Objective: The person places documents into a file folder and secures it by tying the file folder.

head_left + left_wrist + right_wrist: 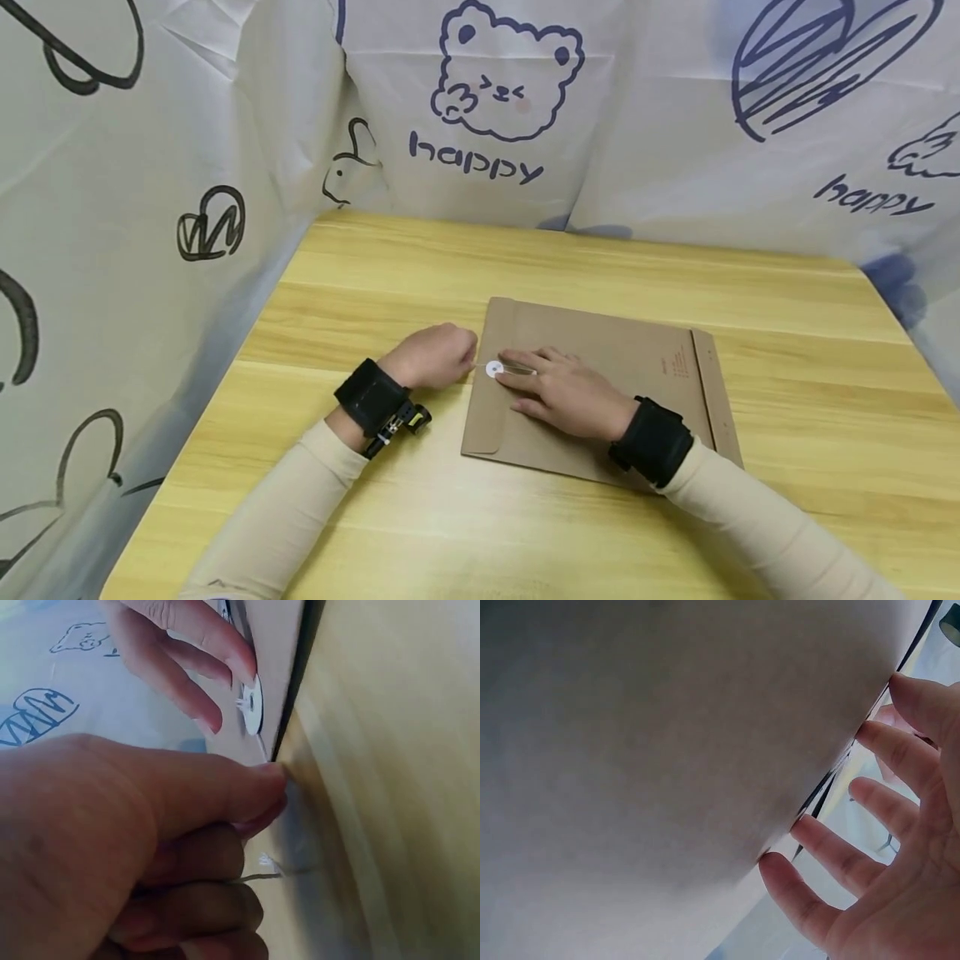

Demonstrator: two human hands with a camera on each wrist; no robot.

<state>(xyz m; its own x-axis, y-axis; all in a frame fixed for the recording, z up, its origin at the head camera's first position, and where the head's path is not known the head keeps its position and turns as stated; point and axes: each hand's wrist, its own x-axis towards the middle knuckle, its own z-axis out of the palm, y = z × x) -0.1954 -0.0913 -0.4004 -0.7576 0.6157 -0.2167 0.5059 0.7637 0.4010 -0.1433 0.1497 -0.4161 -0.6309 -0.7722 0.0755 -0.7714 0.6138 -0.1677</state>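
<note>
A brown paper document envelope (pixel 622 342) lies on the table, with a round white button (pixel 494 368) near its left edge. My left hand (pixel 435 357) is just beyond that edge, thumb and forefinger pinching a thin string (pixel 262 747) that runs taut from the button. The string's frayed loose end (pixel 267 862) trails out below the curled fingers in the left wrist view. My right hand (pixel 566 396) rests on the envelope with fingers spread, the fingertips right at the button. In the right wrist view, the fingertips (pixel 780 866) press on the brown paper.
The envelope sits on a wood-grain table (pixel 390 275). White sheets (pixel 645 158) with marker drawings hang behind the table and along its left side. Small red print (pixel 675 364) shows near the envelope's right end, beside a folded strip.
</note>
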